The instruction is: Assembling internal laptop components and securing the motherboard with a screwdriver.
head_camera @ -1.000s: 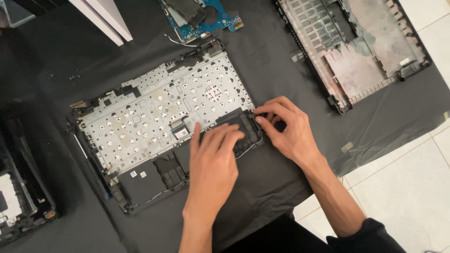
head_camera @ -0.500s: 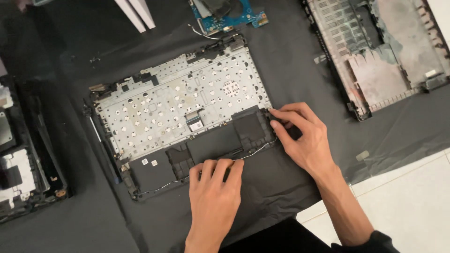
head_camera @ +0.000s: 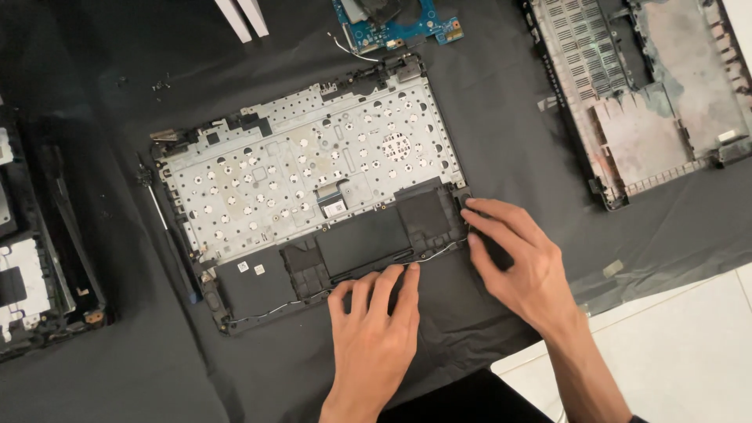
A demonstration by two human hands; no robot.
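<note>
An opened laptop palmrest frame [head_camera: 305,180] lies underside up on a black cloth, its silver keyboard backplate facing me. My left hand [head_camera: 374,333] rests flat at the frame's near edge, fingertips touching the thin wire [head_camera: 427,254] that runs along that edge. My right hand [head_camera: 513,262] is at the frame's near right corner, its fingertips pressing on the corner by a black speaker module [head_camera: 427,215]. Neither hand holds a loose part.
A blue circuit board [head_camera: 395,19] lies at the top. A grey laptop bottom cover [head_camera: 642,94] sits top right. Another black laptop part [head_camera: 35,258] is at the left edge. Two white strips [head_camera: 243,17] lie top left. White floor tiles show at bottom right.
My left hand has slid off the palmrest's black area back to its near edge. My right hand has stayed at the right corner. The camera view has shifted.
</note>
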